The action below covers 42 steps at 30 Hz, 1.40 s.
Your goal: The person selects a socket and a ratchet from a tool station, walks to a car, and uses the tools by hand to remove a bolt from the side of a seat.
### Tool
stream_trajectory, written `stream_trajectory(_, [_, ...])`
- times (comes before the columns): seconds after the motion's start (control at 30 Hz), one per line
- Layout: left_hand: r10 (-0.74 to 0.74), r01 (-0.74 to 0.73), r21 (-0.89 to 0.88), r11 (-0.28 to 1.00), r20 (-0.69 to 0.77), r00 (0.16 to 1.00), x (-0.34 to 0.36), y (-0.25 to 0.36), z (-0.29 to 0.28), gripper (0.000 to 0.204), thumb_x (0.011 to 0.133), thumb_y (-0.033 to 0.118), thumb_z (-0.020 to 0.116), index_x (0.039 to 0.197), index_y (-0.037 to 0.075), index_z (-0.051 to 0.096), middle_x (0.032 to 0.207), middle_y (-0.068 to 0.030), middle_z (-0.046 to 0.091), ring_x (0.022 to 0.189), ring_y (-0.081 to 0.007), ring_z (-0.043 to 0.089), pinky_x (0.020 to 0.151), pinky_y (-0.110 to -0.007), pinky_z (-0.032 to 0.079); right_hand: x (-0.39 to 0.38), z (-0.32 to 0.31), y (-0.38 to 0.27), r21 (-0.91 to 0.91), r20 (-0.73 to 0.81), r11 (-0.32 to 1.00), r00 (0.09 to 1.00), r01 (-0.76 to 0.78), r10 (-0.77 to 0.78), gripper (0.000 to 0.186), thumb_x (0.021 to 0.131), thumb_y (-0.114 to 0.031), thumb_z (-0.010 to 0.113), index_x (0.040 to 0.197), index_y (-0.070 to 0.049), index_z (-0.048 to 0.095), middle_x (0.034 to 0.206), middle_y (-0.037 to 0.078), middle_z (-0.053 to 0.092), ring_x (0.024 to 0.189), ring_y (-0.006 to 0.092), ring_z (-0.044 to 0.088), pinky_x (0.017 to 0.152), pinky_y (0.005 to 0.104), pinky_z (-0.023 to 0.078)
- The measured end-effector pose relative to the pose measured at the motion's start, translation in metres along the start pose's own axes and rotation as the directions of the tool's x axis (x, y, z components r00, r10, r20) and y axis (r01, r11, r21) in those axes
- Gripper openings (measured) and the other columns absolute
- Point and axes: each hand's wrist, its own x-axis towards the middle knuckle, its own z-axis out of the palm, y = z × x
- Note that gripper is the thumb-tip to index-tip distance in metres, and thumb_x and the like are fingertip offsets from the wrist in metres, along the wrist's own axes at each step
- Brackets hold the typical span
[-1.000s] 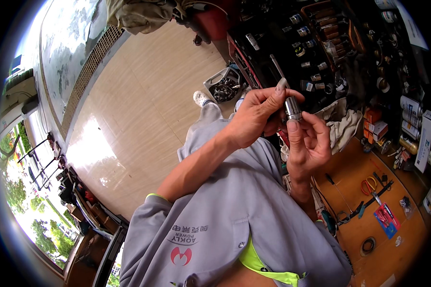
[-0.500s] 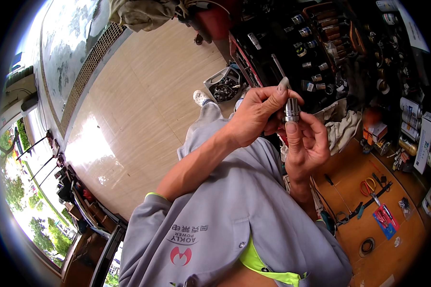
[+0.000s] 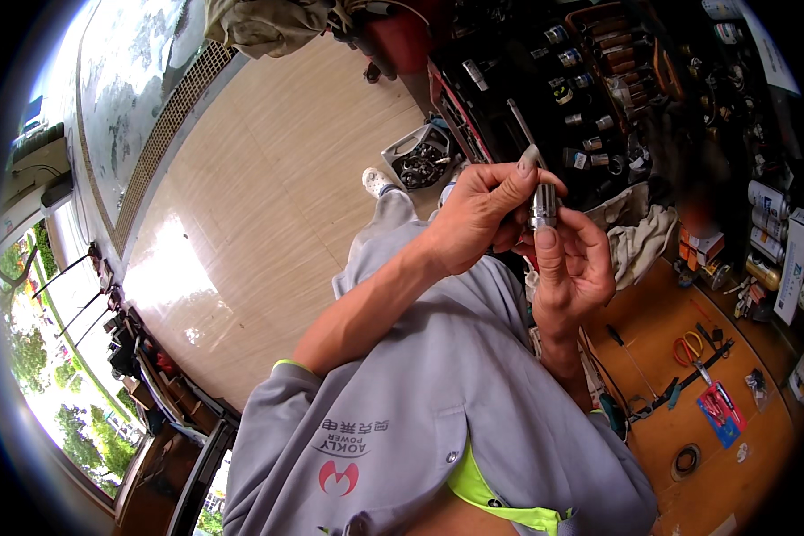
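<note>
A shiny chrome socket [image 3: 543,207] stands roughly upright between my two hands, in front of my body. My right hand [image 3: 573,272] is closed on its lower end, the thumb flat against the near side and the fingers curled behind. From the left, my left hand [image 3: 481,214] closes around the socket's upper part, its thumb pressed to the index finger. Some of the left fingertips are hidden behind the socket. Just beyond the left thumb a slim metal rod [image 3: 519,121] shows over the dark tool case; whether my hand touches it I cannot tell.
The open dark tool case [image 3: 500,107] holds several sockets. Orange-handled tools [image 3: 621,58] lie beyond it. At right, a wooden bench top [image 3: 639,308] carries pliers [image 3: 690,350], and a cloth [image 3: 641,239] lies near my right hand. A grey bin of parts [image 3: 418,159] rests on the floor.
The socket and my right thumb have shifted very slightly. Both hands keep nearly the same place and grip.
</note>
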Motion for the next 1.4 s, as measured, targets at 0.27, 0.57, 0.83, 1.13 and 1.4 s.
stream_trajectory(0.27, [0.002, -0.002, -0.061, 0.998, -0.009, 1.0, 0.0, -0.005, 0.001, 0.05, 0.101, 0.044, 0.047, 0.115, -0.001, 0.06, 0.086, -0.0126, 0.063, 0.076, -0.0229, 0.06, 0.065, -0.036, 0.053, -0.002, 0.0, 0.0, 0.017, 0.007, 1.0, 1.0, 0.001, -0.001, 0.031, 0.09, 0.0, 0.067, 0.117, 0.006, 0.054, 0.103, 0.013, 0.068, 0.094, 0.0157, 0.066, 0.083, 0.0249, 0.053])
stream_trajectory(0.57, [-0.004, 0.005, -0.052, 0.999, 0.024, 1.0, -0.001, -0.008, -0.002, 0.051, 0.101, 0.044, 0.044, 0.119, -0.002, 0.056, 0.098, -0.0173, 0.068, 0.09, -0.0305, 0.071, 0.077, -0.042, 0.062, -0.003, 0.0, 0.0, 0.015, 0.007, 1.0, 1.0, -0.005, 0.005, 0.034, 0.089, 0.001, 0.068, 0.119, 0.007, 0.054, 0.105, 0.013, 0.067, 0.095, 0.0152, 0.066, 0.084, 0.0255, 0.053])
stream_trajectory(0.83, [-0.005, 0.007, -0.063, 0.998, 0.034, 0.999, -0.001, -0.008, -0.001, 0.051, 0.102, 0.043, 0.043, 0.118, -0.003, 0.056, 0.099, -0.0166, 0.068, 0.093, -0.0295, 0.07, 0.082, -0.041, 0.06, -0.002, 0.001, -0.001, 0.015, 0.0, 1.0, 1.0, 0.004, -0.004, 0.038, 0.086, 0.004, 0.07, 0.12, 0.006, 0.054, 0.104, 0.014, 0.067, 0.093, 0.0153, 0.066, 0.082, 0.0262, 0.055])
stream_trajectory(1.13, [0.011, -0.008, -0.079, 0.997, 0.04, 0.999, 0.0, -0.012, -0.002, 0.05, 0.104, 0.041, 0.04, 0.118, -0.005, 0.056, 0.101, -0.0174, 0.068, 0.092, -0.0269, 0.07, 0.081, -0.039, 0.06, -0.002, 0.003, -0.001, -0.121, -0.022, 0.992, 0.999, 0.043, -0.046, 0.037, 0.083, 0.001, 0.075, 0.115, 0.005, 0.058, 0.101, 0.007, 0.062, 0.087, 0.0123, 0.065, 0.076, 0.0244, 0.055])
stream_trajectory(1.4, [-0.006, 0.006, -0.095, 0.995, -0.004, 1.0, -0.001, -0.012, 0.0, 0.047, 0.104, 0.039, 0.04, 0.114, -0.004, 0.057, 0.101, -0.0163, 0.068, 0.09, -0.0245, 0.07, 0.081, -0.037, 0.059, 0.0, 0.003, 0.003, -0.19, 0.006, 0.975, 0.993, 0.113, -0.114, 0.042, 0.081, -0.002, 0.078, 0.118, 0.004, 0.058, 0.101, 0.007, 0.062, 0.085, 0.0117, 0.064, 0.072, 0.0243, 0.055])
